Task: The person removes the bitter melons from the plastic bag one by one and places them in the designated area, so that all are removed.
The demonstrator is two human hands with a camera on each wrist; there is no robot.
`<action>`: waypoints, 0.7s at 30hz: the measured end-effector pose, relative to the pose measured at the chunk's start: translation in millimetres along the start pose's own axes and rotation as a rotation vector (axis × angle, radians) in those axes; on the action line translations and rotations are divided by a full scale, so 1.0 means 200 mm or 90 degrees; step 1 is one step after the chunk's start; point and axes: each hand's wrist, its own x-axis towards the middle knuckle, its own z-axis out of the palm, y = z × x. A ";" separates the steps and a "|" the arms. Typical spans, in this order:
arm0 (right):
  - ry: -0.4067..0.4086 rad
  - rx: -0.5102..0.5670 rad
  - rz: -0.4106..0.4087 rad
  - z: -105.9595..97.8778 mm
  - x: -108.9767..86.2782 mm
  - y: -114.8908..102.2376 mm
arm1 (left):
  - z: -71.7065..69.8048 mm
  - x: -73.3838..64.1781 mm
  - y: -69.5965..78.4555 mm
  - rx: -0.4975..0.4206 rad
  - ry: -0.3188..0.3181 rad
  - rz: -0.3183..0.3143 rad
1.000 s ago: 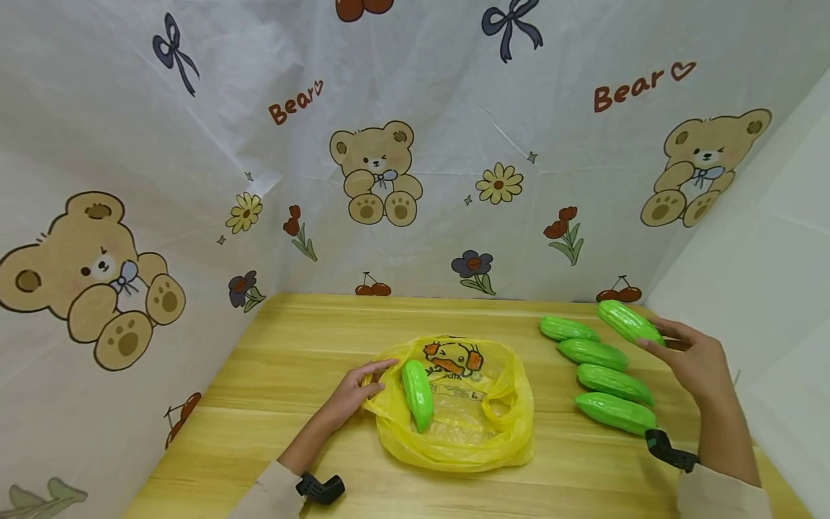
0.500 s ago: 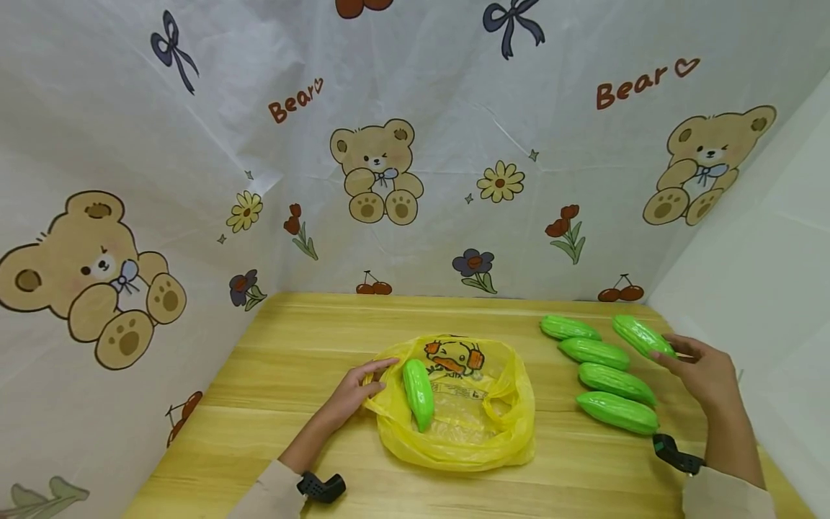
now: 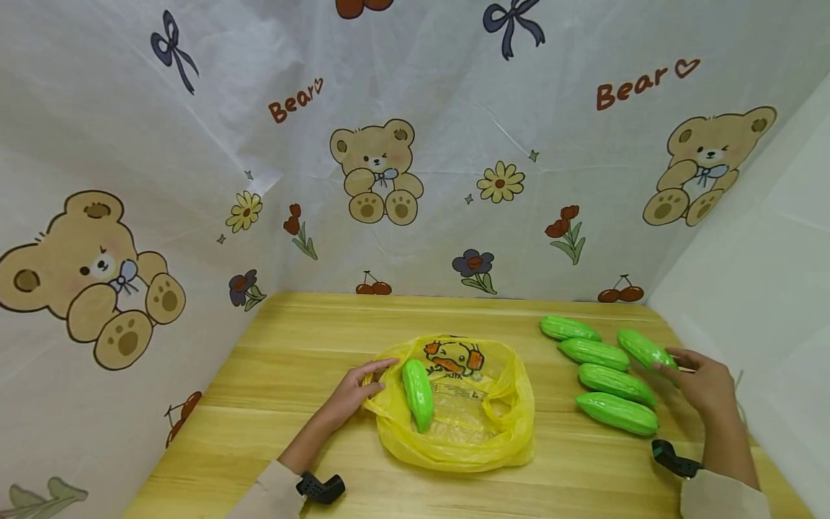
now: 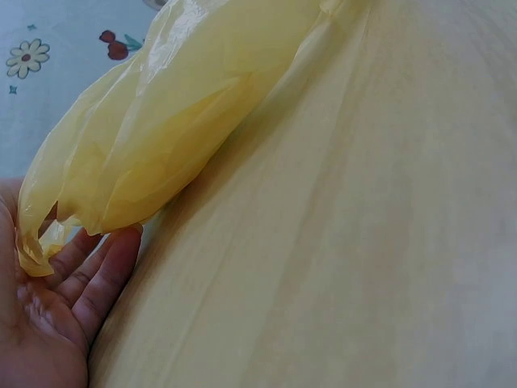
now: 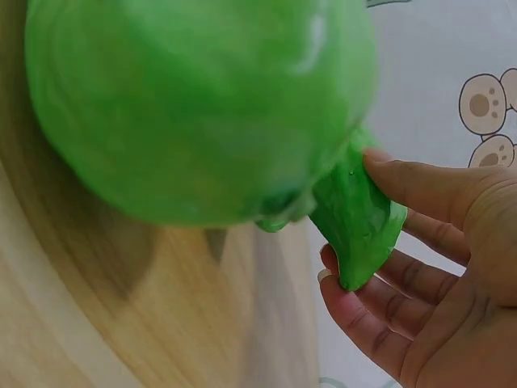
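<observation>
In the head view my right hand (image 3: 703, 382) holds the near end of a shiny green bitter melon (image 3: 645, 349), low over the table on the right. The right wrist view shows the thumb (image 5: 420, 182) on one side of that melon (image 5: 355, 218) and the fingers on the other. Several more bitter melons (image 3: 616, 413) lie in a slanting row just left of it. My left hand (image 3: 353, 393) holds the left rim of a yellow plastic bag (image 3: 454, 458), which stands wide at the mouth. Inside, against its left wall, lies one bitter melon (image 3: 418, 396).
Everything stands on a wooden table (image 3: 292, 324). A white cloth (image 3: 441, 86) printed with bears and flowers hangs behind and to the left. At the right edge rises a plain white wall (image 3: 778, 274).
My right hand has moved right and down with its melon, from above the row to low beside it. The left hand and the bag have stayed put.
</observation>
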 end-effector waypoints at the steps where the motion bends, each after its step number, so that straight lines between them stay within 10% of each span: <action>1: -0.003 0.000 0.006 0.00 0.00 0.00 | 0.00 0.00 0.00 0.000 0.000 0.000; 21: -0.044 -0.009 0.033 0.05 0.04 0.05 | 0.00 0.00 -0.01 0.010 0.002 -0.004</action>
